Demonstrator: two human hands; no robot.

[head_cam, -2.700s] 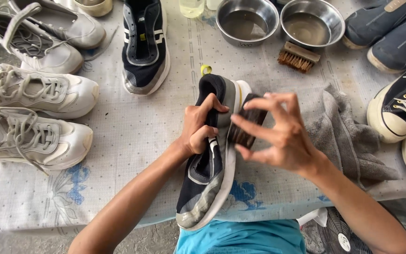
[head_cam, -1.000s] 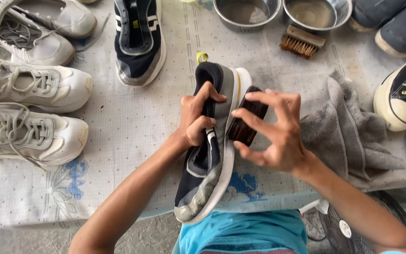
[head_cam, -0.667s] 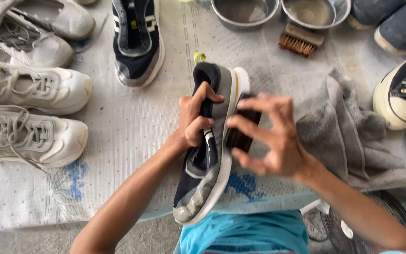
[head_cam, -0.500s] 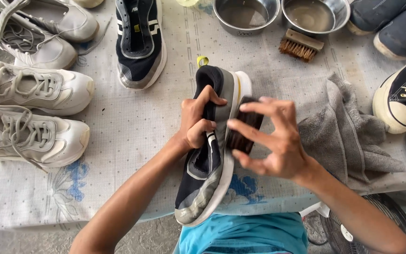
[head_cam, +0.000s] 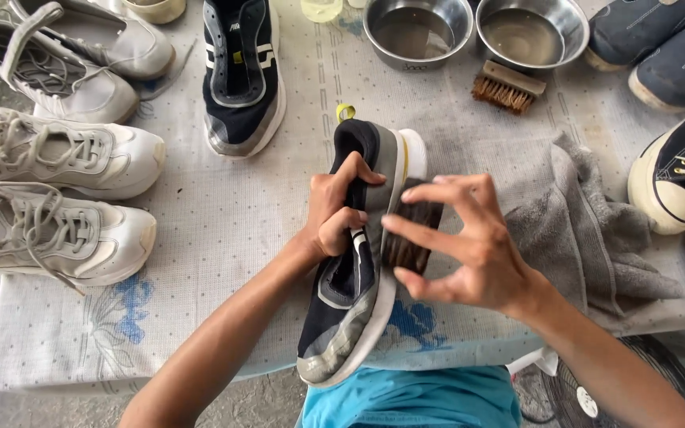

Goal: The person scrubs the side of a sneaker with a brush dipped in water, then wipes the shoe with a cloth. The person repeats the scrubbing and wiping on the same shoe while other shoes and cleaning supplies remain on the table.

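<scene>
We see a dark sneaker lying tilted on its side near the front edge of a cloth-covered table, its toe overhanging that edge toward the person and its heel, with a yellow pull loop, pointing away. The left hand is curled tight around the collar of the sneaker, thumb over the grey side panel, bracing the shoe. The right hand has its fingers spread and arched, the tips pinching a dark brush whose bristle face lies against the white midsole on the right side of the sneaker.

Just right of the sneaker lies a crumpled grey towel. Beyond the sneaker's heel stand two steel bowls, each holding liquid, with a tan-bristled brush just in front of them. The matching dark shoe rests beyond and left of the sneaker; pale laced sneakers lie well to its left, and dark canvas shoes well to its right.

We judge the step in hand to be scrubbing the midsole at mid-length. By our reading, the next move calls for a firm left-hand grip so the shoe does not roll, and for strokes running along the sole edge, the bristles held flat to the rubber rather than riding up onto the fabric upper.
</scene>
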